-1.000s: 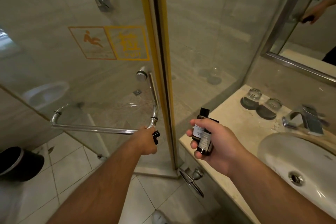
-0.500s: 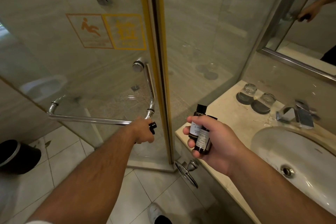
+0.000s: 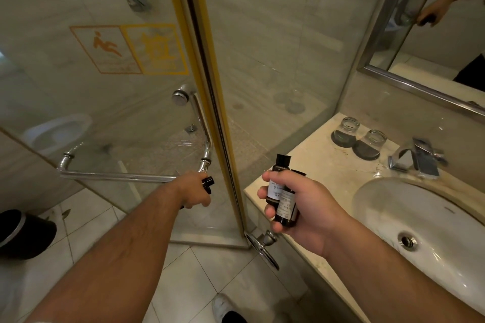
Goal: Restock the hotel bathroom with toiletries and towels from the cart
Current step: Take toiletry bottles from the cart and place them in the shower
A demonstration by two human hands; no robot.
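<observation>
Toiletry bottles (image 3: 282, 198), two of them, sit in the right hand (image 3: 307, 210), held in the air between the glass shower door (image 3: 118, 118) and the marble counter (image 3: 322, 176), just off the counter's near corner. The door fills the left half of the view, yellow-edged, with a chrome handle (image 3: 115, 177) running across it. The counter carries a white basin (image 3: 433, 220), a chrome tap (image 3: 417, 157) and two clear glasses (image 3: 350, 126) on dark coasters. The left hand (image 3: 195, 190) is clenched round the handle's right end. A small black cap (image 3: 208, 181) pokes out past its knuckles, perhaps a third bottle, its body hidden. The right hand's fingers (image 3: 271, 211) curl round both bottles, which lie side by side. Each bottle is dark brown with a black screw cap and a pale label, the print too small to read
</observation>
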